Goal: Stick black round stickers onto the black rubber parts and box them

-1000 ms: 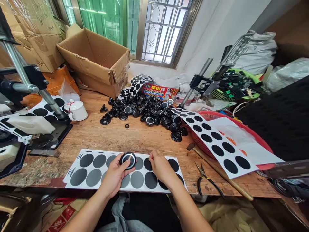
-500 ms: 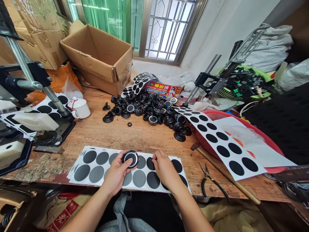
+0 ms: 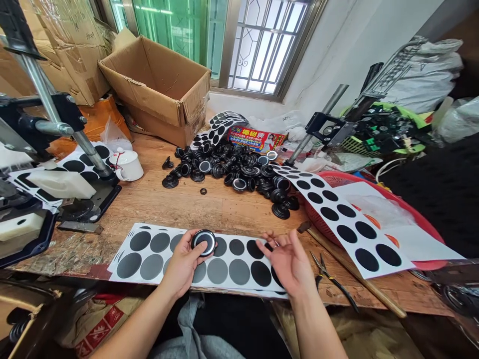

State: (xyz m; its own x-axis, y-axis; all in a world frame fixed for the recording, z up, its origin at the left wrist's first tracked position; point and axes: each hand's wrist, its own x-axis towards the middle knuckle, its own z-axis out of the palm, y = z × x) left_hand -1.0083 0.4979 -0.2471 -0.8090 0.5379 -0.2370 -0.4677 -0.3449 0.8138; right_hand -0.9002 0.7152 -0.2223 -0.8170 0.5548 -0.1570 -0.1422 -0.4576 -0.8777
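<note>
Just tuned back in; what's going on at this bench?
A person sits at the bench with both hands over a sheet of dark discs. The left hand grips a round black part, thumb resting on its ringed face. The right hand is over the sheet's right end, fingers parted; whether a disc is on them is unclear. Beyond lies a pile of black parts, with pliers and a hammer to the right.

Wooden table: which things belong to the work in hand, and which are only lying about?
Likely in the work:
black round part, in the left hand
sheet of dark circles
pile of similar black parts

Probably lying about:
white mug
hammer
pliers
</note>
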